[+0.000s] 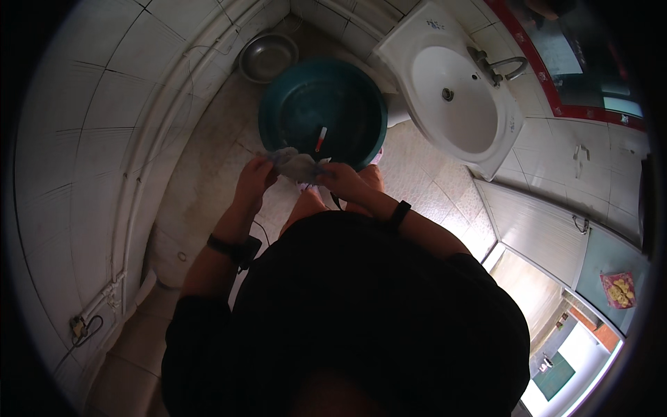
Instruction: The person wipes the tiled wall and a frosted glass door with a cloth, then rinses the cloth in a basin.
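Note:
Between my two hands stretches a crumpled, greyish-white piece with blue edges (298,163), thin like cloth or plastic film. My left hand (255,180) pinches its left end, and my right hand (341,180) grips the right end. Just beyond it, a large dark green plastic tub (281,99) stands on the floor, and the piece hangs over or beside its near rim. Inside the tub lies a small red and white stick-like item (321,139); what it is I cannot tell. Both my wrists wear black bands, with a dark device on the left one.
A metal basin (268,56) sits behind the tub at the left. To the right is a white ceramic washbasin (469,125) with a metal faucet (503,68), below a red-framed mirror (565,109). White pipes (156,122) run along the left tiled wall. A door panel (542,224) stands at right.

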The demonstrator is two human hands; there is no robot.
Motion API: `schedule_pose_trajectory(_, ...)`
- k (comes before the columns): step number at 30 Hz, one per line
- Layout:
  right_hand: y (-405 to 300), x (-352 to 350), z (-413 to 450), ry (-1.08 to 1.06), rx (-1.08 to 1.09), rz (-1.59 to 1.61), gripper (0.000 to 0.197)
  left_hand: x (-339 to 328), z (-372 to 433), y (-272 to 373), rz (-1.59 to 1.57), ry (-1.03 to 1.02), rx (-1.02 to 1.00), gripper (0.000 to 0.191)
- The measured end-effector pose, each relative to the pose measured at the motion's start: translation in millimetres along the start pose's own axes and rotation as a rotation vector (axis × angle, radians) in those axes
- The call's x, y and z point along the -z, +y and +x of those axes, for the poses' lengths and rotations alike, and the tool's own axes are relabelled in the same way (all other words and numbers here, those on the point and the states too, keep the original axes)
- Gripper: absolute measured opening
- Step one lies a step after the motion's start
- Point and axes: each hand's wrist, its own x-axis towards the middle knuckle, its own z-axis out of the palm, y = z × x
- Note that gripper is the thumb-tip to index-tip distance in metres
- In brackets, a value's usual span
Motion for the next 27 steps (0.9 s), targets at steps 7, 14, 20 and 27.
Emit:
schedule_pose_trajectory(7, -7, -10, 0, -0.038, 0.081, -0.033, 0.026, 2, -17, -5, -0.076, 0.066, 0.003, 0.021)
schedule_pose_trajectory(14, -4, 34, -3, 0.068, 0.033, 0.031, 0.025, -26, 15, -2, -0.010, 0.001, -0.033, 0.019)
schedule_pose_trajectory(20, 30, 89, -14, 0.125, -0.021, 0.088, 0.026, -104, 39, 18, 0.029, -0.025, -0.050, 0.018)
schedule_pose_trajectory(27, 70, 175, -32, 0.201, -0.054, 0.217, 0.031, -199, 71, 19, -0.072, -0.100, -0.087, 0.017)
